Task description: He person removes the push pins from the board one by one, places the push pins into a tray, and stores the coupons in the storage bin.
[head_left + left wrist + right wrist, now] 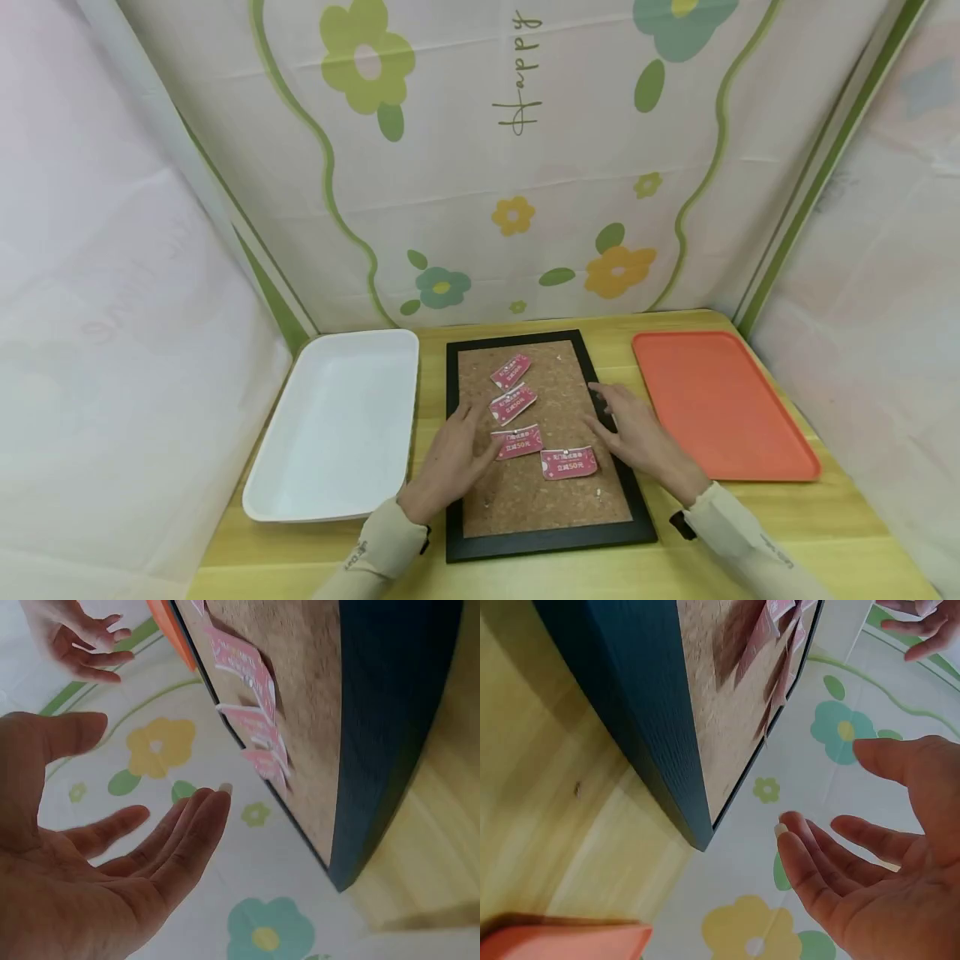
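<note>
Left hand (453, 457): was loosely spread, held nothing, hid part of a black-framed brown cork board (547, 510).
Right hand (637, 433): also spread, held nothing.
Pink rectangular paper coupons (569, 463): four curled on the board, smallest print illegible.

A white tray (337, 425) and an orange-red tray (723, 404) lie before flowered cloth (442, 158).

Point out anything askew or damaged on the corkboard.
The upper two pink coupons slant, right ends higher, while the lower two coupons sit nearly level on the corkboard, so the set looks askew. No clear damage shows.
</note>
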`<action>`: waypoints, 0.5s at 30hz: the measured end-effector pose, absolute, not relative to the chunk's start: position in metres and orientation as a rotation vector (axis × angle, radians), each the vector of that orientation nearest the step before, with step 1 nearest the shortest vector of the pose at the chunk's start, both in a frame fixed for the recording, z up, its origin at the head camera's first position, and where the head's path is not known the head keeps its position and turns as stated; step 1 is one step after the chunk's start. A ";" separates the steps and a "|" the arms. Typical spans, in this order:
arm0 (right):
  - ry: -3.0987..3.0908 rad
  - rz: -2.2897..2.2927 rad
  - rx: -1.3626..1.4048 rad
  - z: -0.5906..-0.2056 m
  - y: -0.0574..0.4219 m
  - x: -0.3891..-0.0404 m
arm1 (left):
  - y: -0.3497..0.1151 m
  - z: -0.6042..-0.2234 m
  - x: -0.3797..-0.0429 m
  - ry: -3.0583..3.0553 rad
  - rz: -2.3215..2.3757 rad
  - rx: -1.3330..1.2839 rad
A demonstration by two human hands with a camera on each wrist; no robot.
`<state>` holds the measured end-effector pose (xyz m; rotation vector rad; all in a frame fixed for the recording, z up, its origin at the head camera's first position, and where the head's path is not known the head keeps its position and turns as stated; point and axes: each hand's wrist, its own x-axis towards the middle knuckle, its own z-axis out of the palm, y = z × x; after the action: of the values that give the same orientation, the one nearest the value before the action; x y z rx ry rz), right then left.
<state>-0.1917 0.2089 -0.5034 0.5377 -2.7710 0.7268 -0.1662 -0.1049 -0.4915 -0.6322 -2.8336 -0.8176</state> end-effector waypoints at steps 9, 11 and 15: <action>-2.898 0.998 0.566 -0.511 0.199 -0.187 | -0.099 -0.501 -0.168 -2.870 -1.092 -0.567; -2.917 1.014 0.577 -0.513 0.197 -0.186 | -0.096 -0.503 -0.168 -2.864 -1.138 -0.577; -2.914 1.035 0.600 -0.517 0.193 -0.185 | -0.090 -0.506 -0.166 -2.863 -1.197 -0.588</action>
<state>-0.1848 0.1932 -0.5168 0.6001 -2.9137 1.0345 -0.1662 -0.0899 -0.5061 -0.5882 -2.8628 -1.1973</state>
